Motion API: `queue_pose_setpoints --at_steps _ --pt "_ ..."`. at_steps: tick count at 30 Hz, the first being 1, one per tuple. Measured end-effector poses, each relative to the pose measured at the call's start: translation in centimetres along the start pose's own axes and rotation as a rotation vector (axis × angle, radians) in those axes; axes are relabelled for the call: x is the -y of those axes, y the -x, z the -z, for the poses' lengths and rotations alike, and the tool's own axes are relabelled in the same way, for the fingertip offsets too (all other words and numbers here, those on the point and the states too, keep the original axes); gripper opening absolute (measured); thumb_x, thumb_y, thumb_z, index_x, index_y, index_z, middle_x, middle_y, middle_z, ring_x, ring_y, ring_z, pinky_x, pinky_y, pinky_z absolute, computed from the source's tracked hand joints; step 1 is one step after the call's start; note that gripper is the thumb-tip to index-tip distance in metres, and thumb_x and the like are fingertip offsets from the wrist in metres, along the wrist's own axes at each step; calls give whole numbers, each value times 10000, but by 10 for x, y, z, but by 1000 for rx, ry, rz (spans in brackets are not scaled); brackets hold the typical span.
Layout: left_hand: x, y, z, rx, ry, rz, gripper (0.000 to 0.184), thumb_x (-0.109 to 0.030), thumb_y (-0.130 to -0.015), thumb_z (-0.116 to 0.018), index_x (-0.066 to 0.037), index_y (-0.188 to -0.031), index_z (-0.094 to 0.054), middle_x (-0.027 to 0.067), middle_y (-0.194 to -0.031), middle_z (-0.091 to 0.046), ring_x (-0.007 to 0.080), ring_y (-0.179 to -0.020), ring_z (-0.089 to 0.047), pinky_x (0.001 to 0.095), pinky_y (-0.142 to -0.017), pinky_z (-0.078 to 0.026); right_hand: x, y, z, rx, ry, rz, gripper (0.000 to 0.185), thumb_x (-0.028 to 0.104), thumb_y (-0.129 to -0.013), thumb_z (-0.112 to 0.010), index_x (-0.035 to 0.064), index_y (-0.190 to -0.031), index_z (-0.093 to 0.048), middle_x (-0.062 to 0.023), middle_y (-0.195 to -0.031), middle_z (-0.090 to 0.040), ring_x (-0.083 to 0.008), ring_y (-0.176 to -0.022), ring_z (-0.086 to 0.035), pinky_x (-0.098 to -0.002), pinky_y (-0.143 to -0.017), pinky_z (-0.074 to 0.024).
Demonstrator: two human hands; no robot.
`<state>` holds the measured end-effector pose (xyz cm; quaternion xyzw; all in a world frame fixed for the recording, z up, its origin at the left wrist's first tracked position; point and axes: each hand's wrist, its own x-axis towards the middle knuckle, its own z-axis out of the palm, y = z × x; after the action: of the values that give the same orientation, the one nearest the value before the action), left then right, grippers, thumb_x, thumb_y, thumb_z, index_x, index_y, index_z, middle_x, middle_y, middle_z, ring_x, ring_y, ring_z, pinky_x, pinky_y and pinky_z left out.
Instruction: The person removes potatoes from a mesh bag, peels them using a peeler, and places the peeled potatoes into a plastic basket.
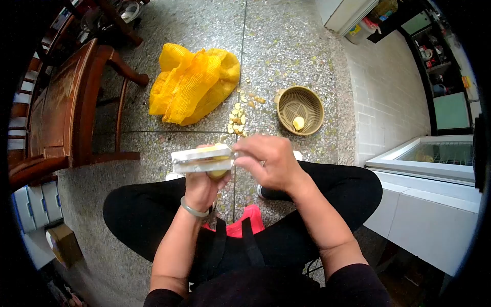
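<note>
My left hand (200,188), with a pale bangle at the wrist, is closed around a yellowish peeled potato (218,174). Across it lies a flat white tool (199,159) with two pale bars and a greyish strip between them; blur hides its exact kind. The curled fingers of my right hand (268,159) meet the tool's right end, thumb below and forefinger above. Beyond my hands, potato peelings (237,119) lie in a small heap on the floor. A brown plastic basket (280,113) to the right holds one peeled yellow piece (298,123).
A crumpled yellow mesh bag (197,87) sits on the speckled floor (286,41), left of the peelings. The wooden chair (64,107) stands at the left. A white cabinet (424,204) with a glass-fronted door is on the right. My bent legs flank the work area.
</note>
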<state>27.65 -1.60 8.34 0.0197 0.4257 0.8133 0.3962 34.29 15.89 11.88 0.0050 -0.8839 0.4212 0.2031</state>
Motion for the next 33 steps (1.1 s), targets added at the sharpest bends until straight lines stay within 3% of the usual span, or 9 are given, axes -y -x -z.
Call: queue_pose_setpoints --at_steps 4,11,14,15,18,25,29,31,33 --pt "-16 -1 -8 -27 -237 -34 385 -424 -992 -311 -79 -1055 -470 86 -745 -593 119 -458 -464 211 -367 -368 -44 8 8 34 19 -302 187 193 -788 -686 43 -898 -676 -99 -732 -651 -203 -631 -622 -290 -610 -485" --pt "-20 -7 -19 31 -46 50 438 -355 -951 -454 -72 -1282 -399 96 -1041 -570 133 -806 -542 241 -590 -424 -43 9 22 -10 -188 -529 173 132 -858 -622 12 -978 -651 5 -725 -626 -50 -623 -557 -220 -555 -444" --pt "-15 -8 -12 91 -55 49 481 -306 -911 -532 -59 -1295 -380 81 -1129 -530 135 -809 -514 247 -600 -411 -22 3 21 -7 -294 -422 163 132 -863 -616 12 -967 -653 5 -764 -631 -70 -644 -569 -235 -582 -461" --pt "-13 -7 -9 100 -22 73 481 -303 -908 -530 -52 -1290 -379 84 -1111 -541 137 -795 -512 245 -598 -406 -18 3 11 -57 -275 -303 192 199 -814 -659 34 -910 -648 -109 -740 -640 -211 -653 -626 -314 -612 -480" --pt "-14 -5 -4 108 -46 163 482 -312 -891 -533 -39 -1260 -390 99 -1052 -569 144 -749 -511 248 -577 -397 -8 3 2 -10 -61 -110 177 138 -819 -646 24 -954 -655 -76 -793 -652 -163 -686 -623 -278 -645 -484" --pt "-26 -2 -17 54 -105 -10 491 -367 -865 -539 -9 -1182 -427 199 -995 -604 133 -607 -484 219 -506 -388 -40 8 22 42 -80 -471 173 168 -806 -658 32 -911 -664 -72 -706 -633 -161 -647 -616 -291 -622 -484" --pt "-19 -5 -6 106 -122 59 513 -347 -846 -557 -28 -1221 -414 144 -1019 -592 140 -692 -513 242 -534 -395 -11 2 15 -36 -191 -155 152 163 -816 -648 43 -908 -667 -72 -708 -635 -177 -651 -623 -294 -618 -482" --pt "-19 -5 -1 190 -113 107 528 -335 -843 -554 -42 -1252 -396 101 -1049 -579 147 -772 -536 257 -565 -398 -17 4 14 -6 -132 -183 152 164 -812 -652 47 -909 -668 -77 -717 -640 -179 -649 -624 -293 -613 -481" --pt "-22 2 -15 55 -122 31 537 -372 -819 -598 -43 -1211 -434 170 -983 -604 148 -653 -540 225 -503 -409 -36 5 15 10 92 -253 166 176 -797 -667 59 -915 -673 -92 -725 -647 -182 -632 -619 -292 -591 -475"
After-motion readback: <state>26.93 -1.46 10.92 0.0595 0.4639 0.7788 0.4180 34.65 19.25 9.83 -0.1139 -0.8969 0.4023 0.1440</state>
